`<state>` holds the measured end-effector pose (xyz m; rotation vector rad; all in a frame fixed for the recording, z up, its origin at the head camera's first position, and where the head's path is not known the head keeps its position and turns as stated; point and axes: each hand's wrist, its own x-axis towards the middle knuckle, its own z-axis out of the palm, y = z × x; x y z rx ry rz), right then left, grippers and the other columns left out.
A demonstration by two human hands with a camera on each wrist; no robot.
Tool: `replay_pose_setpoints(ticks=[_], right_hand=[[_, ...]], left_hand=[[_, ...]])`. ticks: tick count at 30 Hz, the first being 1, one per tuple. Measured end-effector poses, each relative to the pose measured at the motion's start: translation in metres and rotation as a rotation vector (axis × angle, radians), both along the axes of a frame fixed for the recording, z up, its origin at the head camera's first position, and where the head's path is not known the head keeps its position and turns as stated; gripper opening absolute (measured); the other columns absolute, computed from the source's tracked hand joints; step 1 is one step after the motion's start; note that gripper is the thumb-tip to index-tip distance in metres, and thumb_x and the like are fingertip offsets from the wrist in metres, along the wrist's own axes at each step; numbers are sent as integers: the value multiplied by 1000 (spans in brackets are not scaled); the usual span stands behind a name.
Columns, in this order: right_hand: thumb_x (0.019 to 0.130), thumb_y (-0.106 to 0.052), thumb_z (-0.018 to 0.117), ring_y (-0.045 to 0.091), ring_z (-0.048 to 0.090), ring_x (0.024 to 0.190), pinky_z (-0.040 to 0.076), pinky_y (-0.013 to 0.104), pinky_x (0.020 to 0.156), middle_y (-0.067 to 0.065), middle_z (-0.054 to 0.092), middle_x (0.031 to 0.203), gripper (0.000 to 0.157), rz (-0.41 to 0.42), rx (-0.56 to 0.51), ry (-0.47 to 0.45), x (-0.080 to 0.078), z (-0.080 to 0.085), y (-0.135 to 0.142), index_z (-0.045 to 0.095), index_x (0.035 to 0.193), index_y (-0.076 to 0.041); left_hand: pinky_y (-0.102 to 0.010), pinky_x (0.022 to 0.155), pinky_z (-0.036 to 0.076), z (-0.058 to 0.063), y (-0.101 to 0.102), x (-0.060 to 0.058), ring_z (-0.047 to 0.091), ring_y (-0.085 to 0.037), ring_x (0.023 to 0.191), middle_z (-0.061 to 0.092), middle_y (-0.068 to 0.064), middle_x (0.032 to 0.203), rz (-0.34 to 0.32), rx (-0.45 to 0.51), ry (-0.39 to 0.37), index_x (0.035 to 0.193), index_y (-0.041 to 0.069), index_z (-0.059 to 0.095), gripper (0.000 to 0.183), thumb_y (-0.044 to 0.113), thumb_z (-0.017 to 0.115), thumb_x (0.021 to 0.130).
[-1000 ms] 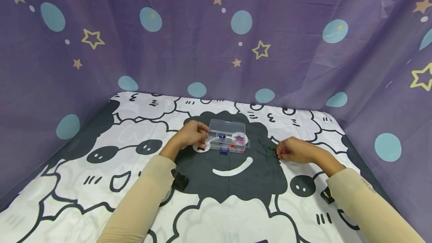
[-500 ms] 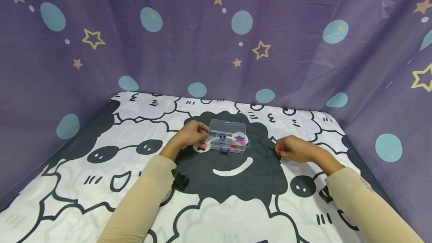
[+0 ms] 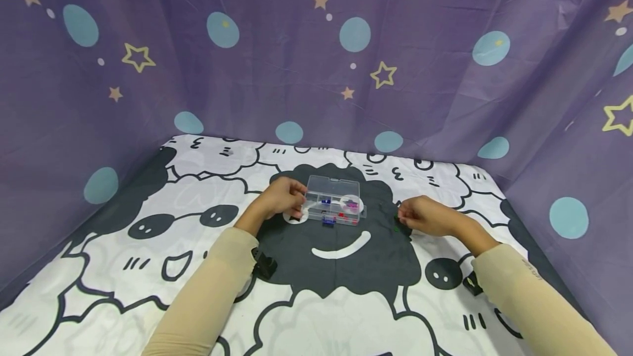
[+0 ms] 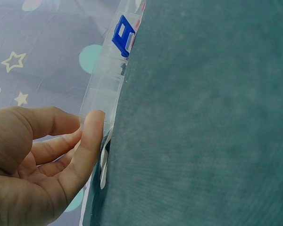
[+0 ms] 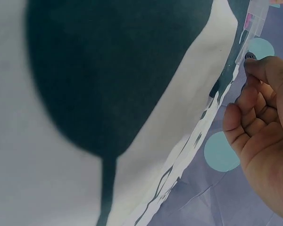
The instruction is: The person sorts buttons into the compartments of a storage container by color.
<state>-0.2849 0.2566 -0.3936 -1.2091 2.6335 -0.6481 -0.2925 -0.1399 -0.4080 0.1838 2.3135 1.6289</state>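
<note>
A clear plastic compartment box lies with its lid raised, small blue, pink and red pieces inside. At its left end my left hand pinches the box edge; in the left wrist view this hand has its fingertips on the box's corner beside a blue latch. Right of the box, my right hand is just above the dark cloth. In the right wrist view, thumb and finger of this hand pinch a small dark round button-like piece. A tiny green piece lies just below that hand.
The table is covered by a cloth printed with cartoon sheep. Behind and at both sides hangs a purple curtain with stars and blue ovals. A dark object edge shows at the bottom of the head view.
My right hand has shifted slightly left and up toward the box, covering one of the two green pieces seen before. My left hand and the box have stayed put.
</note>
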Motion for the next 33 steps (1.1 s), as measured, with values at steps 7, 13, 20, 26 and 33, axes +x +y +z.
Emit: replay_pose_setpoints(ticks=[7, 13, 20, 26, 33], right_hand=[[98, 1, 64, 1, 46, 59, 41, 21, 54, -12, 51, 67, 13, 10, -11, 16, -3, 0, -8, 65, 86, -5], [99, -1, 64, 2, 46, 62, 44, 22, 57, -10, 52, 70, 12, 17, -26, 62, -4, 0, -14, 66, 88, -6], [97, -1, 65, 1, 46, 62, 44, 21, 56, -9, 52, 73, 11, 14, -54, 130, -3, 1, -23, 66, 91, -10], [98, -2, 65, 1, 46, 60, 43, 22, 54, -10, 51, 71, 10, 27, -69, 139, -4, 2, -34, 66, 91, -10], [97, -4, 67, 2, 46, 65, 44, 23, 58, -11, 52, 74, 8, 57, -55, 192, -6, 0, -48, 67, 92, -10]], left_hand=[[-32, 61, 65, 0, 0, 1, 67, -18, 62, 65, -22, 103, 8, -6, -4, 126, -10, 61, 29, -7, 56, 98], [-32, 62, 65, -1, 1, 1, 68, -18, 62, 65, -22, 104, 8, -15, -1, 126, -10, 61, 29, -7, 55, 98], [-34, 63, 65, 0, 1, -1, 68, -19, 63, 65, -22, 105, 3, -17, 2, 126, -10, 61, 29, -6, 55, 99], [-33, 62, 65, 1, 1, -1, 68, -19, 62, 65, -21, 104, 11, -14, -9, 126, -8, 62, 28, -5, 56, 98], [-33, 62, 65, 0, 0, -1, 68, -19, 62, 65, -22, 105, 7, -17, -7, 127, -9, 61, 29, -6, 55, 99]])
